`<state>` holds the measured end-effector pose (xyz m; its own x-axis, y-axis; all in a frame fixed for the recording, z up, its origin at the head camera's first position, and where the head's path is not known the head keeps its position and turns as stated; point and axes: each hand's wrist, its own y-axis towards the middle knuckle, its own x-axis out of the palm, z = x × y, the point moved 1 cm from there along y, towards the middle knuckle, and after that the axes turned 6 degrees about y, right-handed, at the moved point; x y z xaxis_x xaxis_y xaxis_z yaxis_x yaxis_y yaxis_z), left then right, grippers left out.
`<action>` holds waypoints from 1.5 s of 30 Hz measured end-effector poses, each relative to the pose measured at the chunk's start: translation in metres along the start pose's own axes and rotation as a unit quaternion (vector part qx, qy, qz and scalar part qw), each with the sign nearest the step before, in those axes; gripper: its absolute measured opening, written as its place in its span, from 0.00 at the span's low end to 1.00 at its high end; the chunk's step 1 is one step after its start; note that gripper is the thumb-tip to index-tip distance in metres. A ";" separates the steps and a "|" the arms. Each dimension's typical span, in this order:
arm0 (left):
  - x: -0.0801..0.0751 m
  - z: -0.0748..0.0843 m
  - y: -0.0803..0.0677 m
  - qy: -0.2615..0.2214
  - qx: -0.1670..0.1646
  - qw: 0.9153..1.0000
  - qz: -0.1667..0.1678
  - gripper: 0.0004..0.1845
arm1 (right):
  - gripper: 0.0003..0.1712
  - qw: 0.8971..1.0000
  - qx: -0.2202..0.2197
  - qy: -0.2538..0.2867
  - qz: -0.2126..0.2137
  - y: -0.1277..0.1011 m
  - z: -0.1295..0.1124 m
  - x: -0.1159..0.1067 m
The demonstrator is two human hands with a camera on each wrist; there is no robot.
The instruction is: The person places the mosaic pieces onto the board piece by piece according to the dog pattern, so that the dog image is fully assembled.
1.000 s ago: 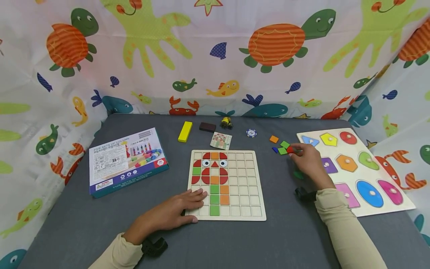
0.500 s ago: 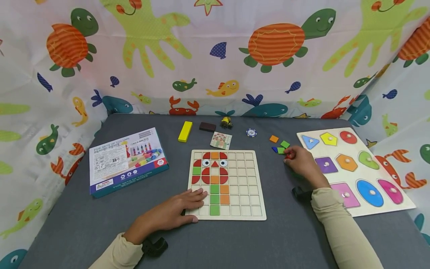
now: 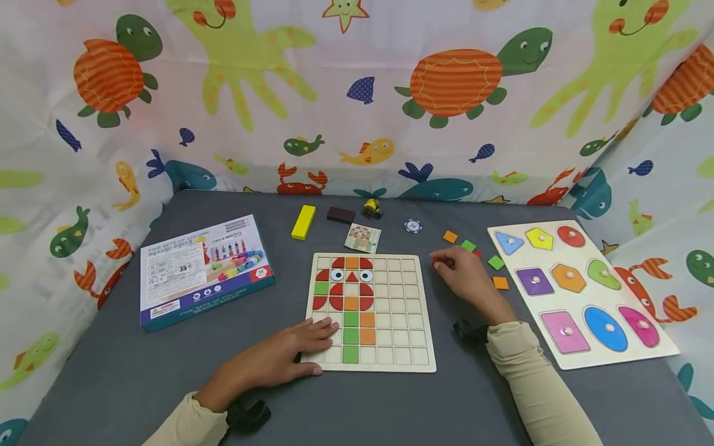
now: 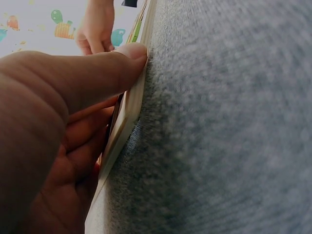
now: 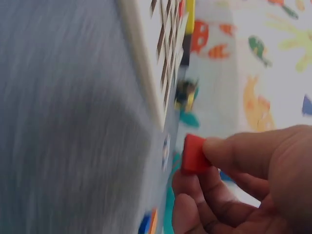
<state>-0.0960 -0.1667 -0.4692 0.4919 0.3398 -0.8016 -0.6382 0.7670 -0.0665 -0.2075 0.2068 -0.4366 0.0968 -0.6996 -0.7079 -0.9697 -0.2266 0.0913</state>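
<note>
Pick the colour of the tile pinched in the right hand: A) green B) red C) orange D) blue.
B: the right hand pinches a red tile between thumb and fingers, just off the grid board.

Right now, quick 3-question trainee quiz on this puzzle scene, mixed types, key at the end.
1. True or false: the right hand holds a red tile.
2. The left hand rests on: A) box B) grid board C) shape puzzle.
3. Which colour is the long block behind the board?

Key: 1 true; 2 B; 3 yellow.
</note>
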 end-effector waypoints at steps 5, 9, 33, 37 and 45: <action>0.001 0.000 0.001 -0.003 0.012 1.000 0.006 0.30 | 0.12 0.998 -0.005 0.052 -0.046 0.002 -0.022 0.021; 0.001 0.000 0.003 -0.010 0.009 1.000 0.001 0.30 | 0.11 0.995 -0.011 0.062 -0.079 0.010 -0.035 0.033; -0.013 -0.002 0.004 -0.001 -0.007 0.999 -0.053 0.31 | 0.07 0.989 -0.007 0.060 -0.135 0.036 -0.054 0.072; -0.015 -0.003 0.005 0.000 -0.013 0.998 -0.068 0.31 | 0.08 0.988 -0.001 0.050 -0.144 0.037 -0.055 0.075; -0.014 -0.001 0.004 -0.010 -0.022 0.998 -0.063 0.32 | 0.13 0.991 0.000 0.054 -0.120 0.039 -0.040 0.056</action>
<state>-0.1059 -0.1685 -0.4588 0.5819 0.2536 -0.7727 -0.5953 0.7802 -0.1923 -0.2310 0.1320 -0.4446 0.3478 -0.6940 -0.6304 -0.9159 -0.3953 -0.0700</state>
